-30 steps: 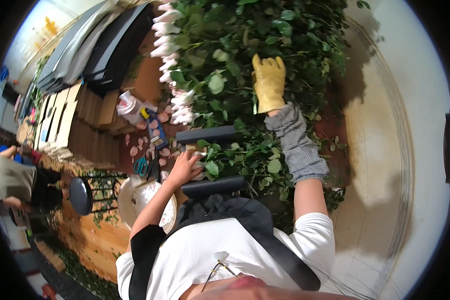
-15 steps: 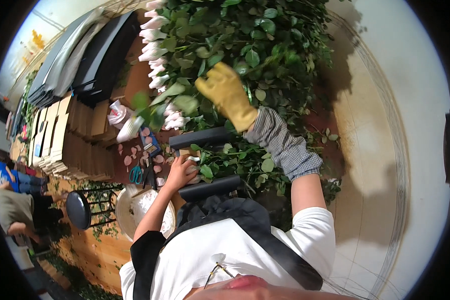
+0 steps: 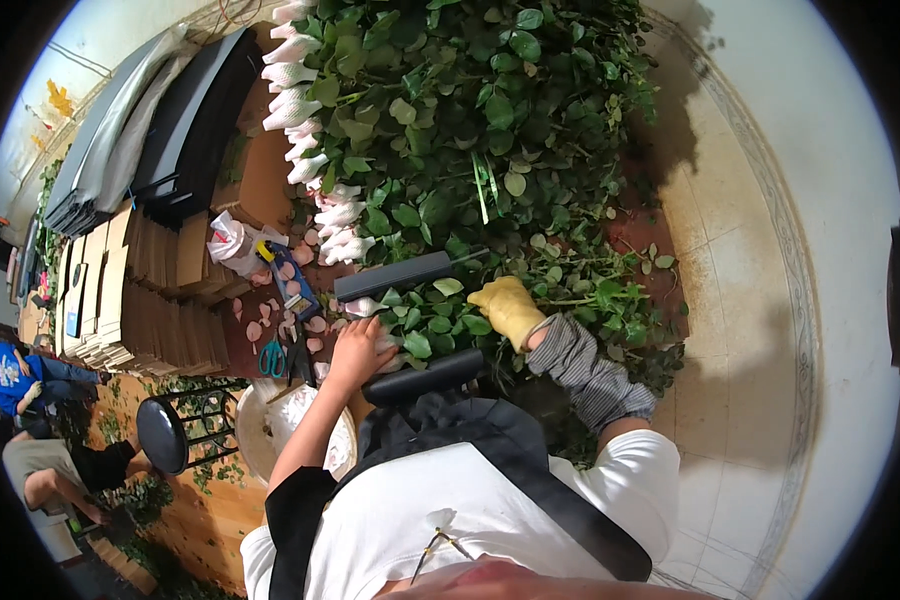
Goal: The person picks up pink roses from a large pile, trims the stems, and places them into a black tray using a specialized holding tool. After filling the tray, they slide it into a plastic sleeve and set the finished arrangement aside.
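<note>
A bundle of leafy rose stems (image 3: 440, 325) lies between two dark padded bars (image 3: 395, 277) in front of me. My left hand (image 3: 358, 355), bare, curls over the pale rose heads (image 3: 388, 345) at the bundle's left end; its fingers partly hide them. Another rose head (image 3: 363, 307) lies just beyond those fingers. My right hand (image 3: 508, 308), in a yellow glove with a checked sleeve, is closed around the rose stems to the right, over the bundle. Behind the far bar rises a big heap of roses (image 3: 470, 130), their heads in white netting on the left.
Scissors (image 3: 272, 357), a blue-and-yellow tool (image 3: 288, 280) and loose petals lie left of the bars. Stacked cardboard (image 3: 150, 310) and dark sheets (image 3: 185, 120) stand farther left. A white bucket (image 3: 345, 440) and black stool (image 3: 162, 435) are below. Other people (image 3: 55, 480) sit far left.
My gloved right hand came down from the heap to the stems between the bars. The blurred rose at left now lies by my left hand, which has stayed nearly in place.
</note>
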Tool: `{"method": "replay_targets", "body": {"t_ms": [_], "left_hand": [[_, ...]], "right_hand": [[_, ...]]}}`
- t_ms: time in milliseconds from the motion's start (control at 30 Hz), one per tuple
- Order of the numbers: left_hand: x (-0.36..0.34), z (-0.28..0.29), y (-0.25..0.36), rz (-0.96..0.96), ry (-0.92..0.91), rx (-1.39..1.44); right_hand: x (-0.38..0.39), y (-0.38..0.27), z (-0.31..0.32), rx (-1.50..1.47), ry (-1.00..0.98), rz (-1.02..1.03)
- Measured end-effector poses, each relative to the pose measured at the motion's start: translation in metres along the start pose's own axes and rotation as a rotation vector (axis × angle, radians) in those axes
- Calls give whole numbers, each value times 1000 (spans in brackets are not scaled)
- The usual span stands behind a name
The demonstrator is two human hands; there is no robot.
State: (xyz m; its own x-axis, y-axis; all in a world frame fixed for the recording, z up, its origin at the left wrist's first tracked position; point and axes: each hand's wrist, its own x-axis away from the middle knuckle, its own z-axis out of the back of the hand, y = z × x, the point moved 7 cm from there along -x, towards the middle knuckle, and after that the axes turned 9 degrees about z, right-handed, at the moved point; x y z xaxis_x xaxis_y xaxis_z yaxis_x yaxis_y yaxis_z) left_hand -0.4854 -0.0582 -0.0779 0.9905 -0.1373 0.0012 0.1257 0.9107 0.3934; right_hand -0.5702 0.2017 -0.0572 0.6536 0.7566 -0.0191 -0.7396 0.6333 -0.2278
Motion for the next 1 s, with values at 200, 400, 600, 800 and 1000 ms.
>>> {"method": "replay_targets", "body": {"t_ms": [200,400,600,800,1000], "left_hand": [[2,26,18,-23,124,-284],[5,-21,-15,191,-74,69],[6,-29,-27,174,-98,277],[5,-23,-24,139,-33,379],[0,-4,-2,62,-37,69]], "right_hand": [[13,26,-42,-34,231,-105],[22,-1,67,-280,365,-189],[25,-3,116,-151,319,-16],[18,13,12,-272,67,-39],[8,22,-2,-340,158,-123]]}}
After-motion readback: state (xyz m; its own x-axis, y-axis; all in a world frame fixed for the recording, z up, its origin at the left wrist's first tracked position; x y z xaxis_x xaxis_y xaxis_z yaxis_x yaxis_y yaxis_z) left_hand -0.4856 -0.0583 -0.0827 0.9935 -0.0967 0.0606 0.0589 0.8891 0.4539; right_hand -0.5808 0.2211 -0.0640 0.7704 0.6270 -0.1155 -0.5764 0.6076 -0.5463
